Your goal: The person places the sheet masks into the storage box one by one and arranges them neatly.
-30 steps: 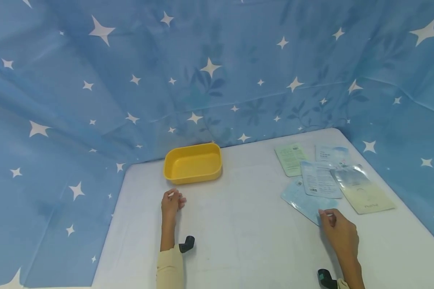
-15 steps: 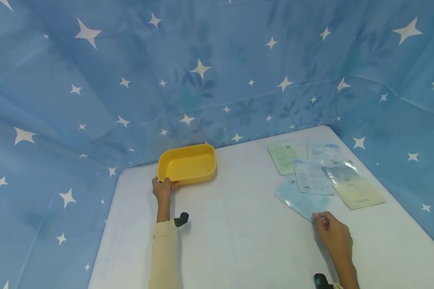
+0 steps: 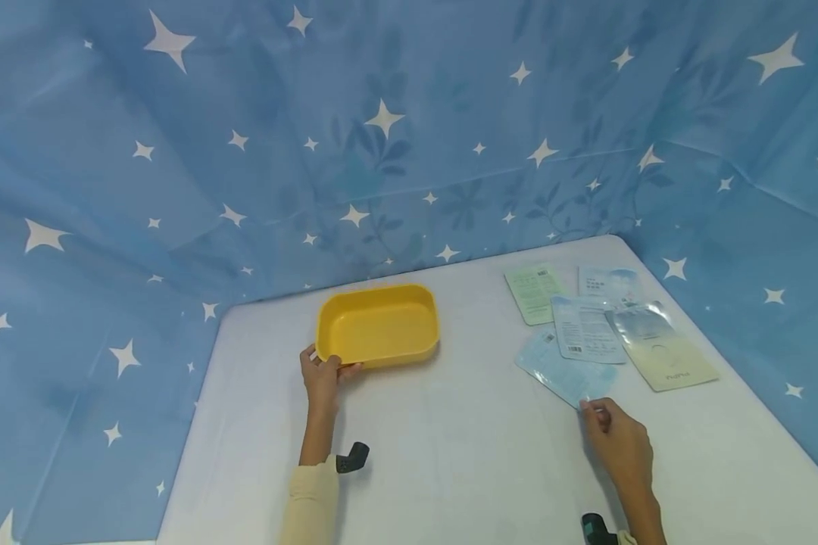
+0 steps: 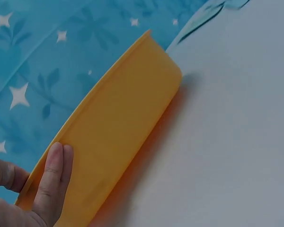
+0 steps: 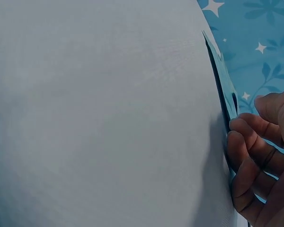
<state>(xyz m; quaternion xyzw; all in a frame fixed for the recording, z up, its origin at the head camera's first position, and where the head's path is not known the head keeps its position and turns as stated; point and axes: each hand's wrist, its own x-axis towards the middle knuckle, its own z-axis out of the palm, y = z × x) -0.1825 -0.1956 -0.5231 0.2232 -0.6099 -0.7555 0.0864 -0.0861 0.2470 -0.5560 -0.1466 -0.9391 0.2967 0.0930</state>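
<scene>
My left hand (image 3: 322, 378) grips the yellow plastic tray (image 3: 382, 361) at its near left corner. In the left wrist view, fingers (image 4: 51, 177) lie along the tray's outer wall (image 4: 118, 113), just below the rim. Over on the right, my right hand (image 3: 620, 443) has loosely curled fingers right at the near corner of a light blue flat packet (image 3: 562, 371). The right wrist view shows that packet (image 5: 221, 71) edge-on, with the thumb apart from the index finger of the right hand (image 5: 260, 151).
Several more flat packets lie about the blue one: a green packet (image 3: 534, 294), a white-blue packet (image 3: 589, 331), a silver-and-yellow packet (image 3: 671, 359) and a pale blue packet (image 3: 610, 282) behind. A blue star-patterned curtain (image 3: 409, 151) borders the white table (image 3: 463, 454).
My left hand reached forward to the yellow tray, took hold of its corner and shifted it right and towards me. The right hand has stayed by the light blue packet.
</scene>
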